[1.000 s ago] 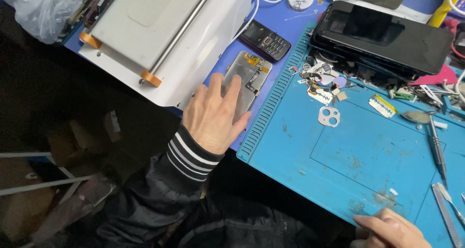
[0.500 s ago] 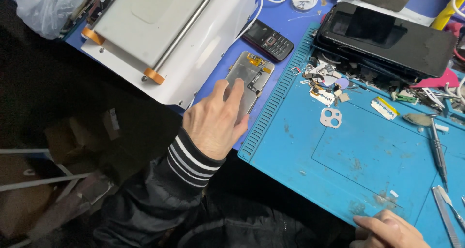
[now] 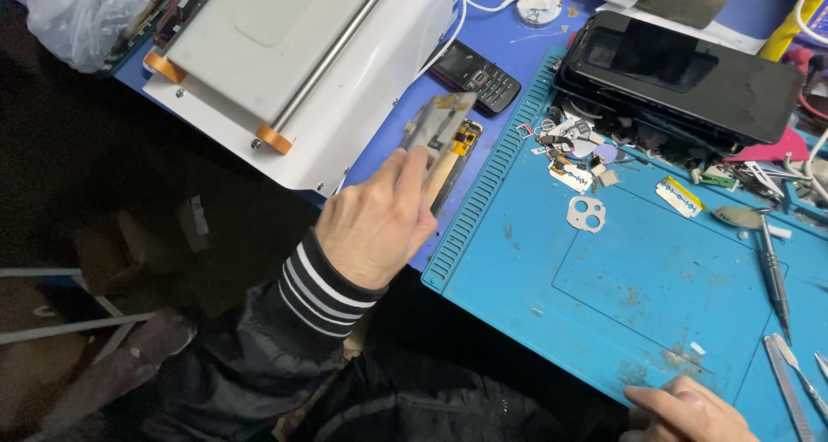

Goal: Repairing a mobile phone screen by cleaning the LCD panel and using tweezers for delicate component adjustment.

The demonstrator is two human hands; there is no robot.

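Opened phone body: grey, tilted, gripped by left hand.

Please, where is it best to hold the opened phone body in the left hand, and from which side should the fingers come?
Probably by its long side edges, near the lower end. The opened phone body is flat and thin, tilted up off the table, with exposed parts on its upper end. The left hand already grips it from below, which seems sensible.
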